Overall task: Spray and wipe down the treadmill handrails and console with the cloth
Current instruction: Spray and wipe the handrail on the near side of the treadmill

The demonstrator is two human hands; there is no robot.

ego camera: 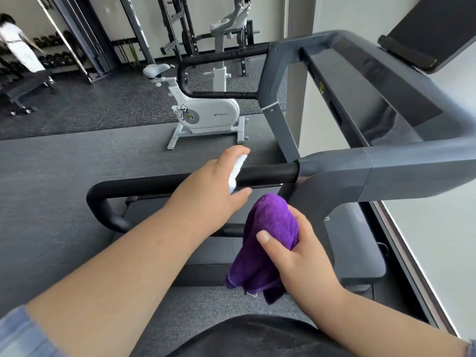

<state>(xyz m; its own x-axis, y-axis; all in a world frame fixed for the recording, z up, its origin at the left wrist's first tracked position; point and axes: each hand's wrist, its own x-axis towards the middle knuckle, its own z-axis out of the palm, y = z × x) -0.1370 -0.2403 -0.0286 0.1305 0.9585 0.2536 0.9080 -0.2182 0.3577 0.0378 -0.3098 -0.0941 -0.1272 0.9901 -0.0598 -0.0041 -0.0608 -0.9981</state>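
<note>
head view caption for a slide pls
Left hand holds spray bottle at treadmill handrail; right hand grips purple cloth.

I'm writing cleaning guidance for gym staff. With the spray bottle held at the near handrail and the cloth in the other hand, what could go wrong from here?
1. The left hand holds the spray bottle right at the black handrail; mist may drift past it onto the treadmill belt below.
2. The purple cloth hangs bunched in the right hand, so a loose end could drag.
</note>
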